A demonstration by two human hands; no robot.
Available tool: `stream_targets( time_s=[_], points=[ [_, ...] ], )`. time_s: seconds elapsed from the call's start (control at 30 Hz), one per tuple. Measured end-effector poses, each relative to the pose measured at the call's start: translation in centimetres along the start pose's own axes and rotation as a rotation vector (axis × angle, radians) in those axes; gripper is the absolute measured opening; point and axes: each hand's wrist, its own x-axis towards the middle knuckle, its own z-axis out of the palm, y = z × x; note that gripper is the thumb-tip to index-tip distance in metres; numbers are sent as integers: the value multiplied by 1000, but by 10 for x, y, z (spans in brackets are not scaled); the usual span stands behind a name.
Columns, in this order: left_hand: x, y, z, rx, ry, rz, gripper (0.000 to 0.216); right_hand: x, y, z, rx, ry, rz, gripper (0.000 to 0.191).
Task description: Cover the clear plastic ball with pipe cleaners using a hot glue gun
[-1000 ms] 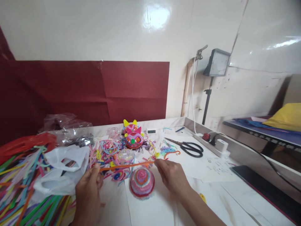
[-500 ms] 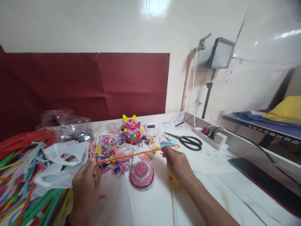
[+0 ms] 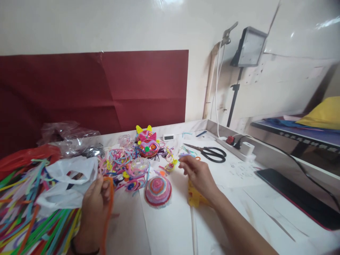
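My left hand (image 3: 92, 203) is closed on an orange pipe cleaner (image 3: 108, 212), which bends over at the fingers and hangs down toward me. To the right, my right hand (image 3: 198, 175) hovers over the table with its fingers curled in a pinch; what is in them, if anything, is hidden. A bit of orange shows just behind its knuckles. Between the hands sits a dome (image 3: 158, 191) coiled in pink, orange and blue rings with a red rim, on white paper (image 3: 170, 230). Beneath my right wrist lies a yellow tool (image 3: 193, 198), probably a glue gun, partly covered.
Colourful pipe cleaners (image 3: 50, 230) and a white plastic bag (image 3: 71, 170) lie at left. Behind the dome are a pile of scraps (image 3: 119, 159) and a decorated animal-face piece (image 3: 147, 147). Black-handled scissors (image 3: 212, 154), a power strip (image 3: 239, 148) and a phone (image 3: 297, 198) lie at right.
The orange pipe cleaner was stretched between both hands; now it hangs from my left hand, its far part away from my right fingers. The view has shifted slightly.
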Motion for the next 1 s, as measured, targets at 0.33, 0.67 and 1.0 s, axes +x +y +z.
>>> stream_targets(
  time_s=[0.33,0.67,1.0],
  points=[
    [-26,-6,20,-135,-130,-15,47,-29,-43,26,272,-438,-177,21],
    [-40,-4,21,-11,-257,140,44,-49,-64,55,836,-728,369,52],
    [-32,-47,33,404,-447,360,43,-7,-41,3,845,-198,368,38]
  ],
)
